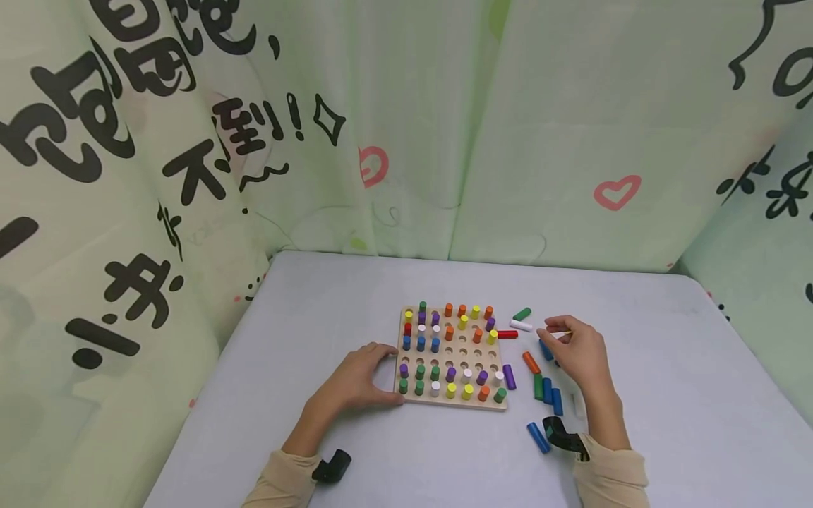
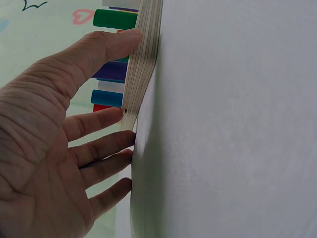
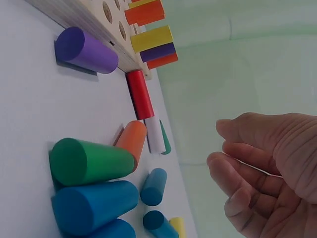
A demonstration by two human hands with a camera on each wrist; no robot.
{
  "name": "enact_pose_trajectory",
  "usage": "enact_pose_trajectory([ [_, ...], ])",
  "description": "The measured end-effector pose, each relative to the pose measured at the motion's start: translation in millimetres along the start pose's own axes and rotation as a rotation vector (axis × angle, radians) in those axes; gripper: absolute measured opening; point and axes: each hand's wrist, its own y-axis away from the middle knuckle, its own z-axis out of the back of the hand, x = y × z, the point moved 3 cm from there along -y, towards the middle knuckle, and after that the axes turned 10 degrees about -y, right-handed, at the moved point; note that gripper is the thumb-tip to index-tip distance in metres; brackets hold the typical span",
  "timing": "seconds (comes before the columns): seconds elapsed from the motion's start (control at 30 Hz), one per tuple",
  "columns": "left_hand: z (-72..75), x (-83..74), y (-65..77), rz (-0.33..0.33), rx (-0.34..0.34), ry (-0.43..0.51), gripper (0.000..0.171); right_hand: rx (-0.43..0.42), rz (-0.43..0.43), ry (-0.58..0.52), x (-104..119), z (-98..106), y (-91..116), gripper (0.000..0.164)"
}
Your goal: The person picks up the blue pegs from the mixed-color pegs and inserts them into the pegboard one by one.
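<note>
A square wooden pegboard (image 1: 454, 405) stands on the table, with coloured pegs upright in many holes. At its left side my left hand (image 1: 358, 377) touches the edge, thumb by the near corner. In the left wrist view that thumb (image 2: 116, 43) rests against the layered wooden side, and the fingers are extended. My right hand (image 1: 581, 353) hovers over loose pegs right of the board, fingers loosely bent. Nothing shows between its thumb and fingers in the right wrist view. A yellow peg (image 3: 178, 227) lies on the table near blue pegs (image 3: 154, 187).
Beside the board's right edge lie a purple peg (image 1: 509, 377), a red peg (image 1: 507, 334), a white peg (image 1: 521, 325) and a green peg (image 1: 522, 314). An orange peg (image 1: 531, 363) lies farther right. One blue peg (image 1: 538, 438) is nearest the front. Printed curtains (image 1: 406, 212) surround the table.
</note>
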Motion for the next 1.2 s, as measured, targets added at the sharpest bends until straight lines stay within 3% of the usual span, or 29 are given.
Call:
enact_pose_trajectory([
  [0.4,-0.4,0.8,-1.0,-0.006,0.002,-0.006,0.084,0.079,-0.027,0.058,-11,0,1,0.033],
  [0.63,-0.6,0.5,-0.9,-0.001,-0.001,-0.009,0.084,0.125,-0.107,0.067,-19,-2,-1,0.034],
  [1.2,-1.3,0.9,-1.0,0.003,-0.006,-0.016,0.084,0.155,-0.145,0.094,-25,-10,-1,0.032],
])
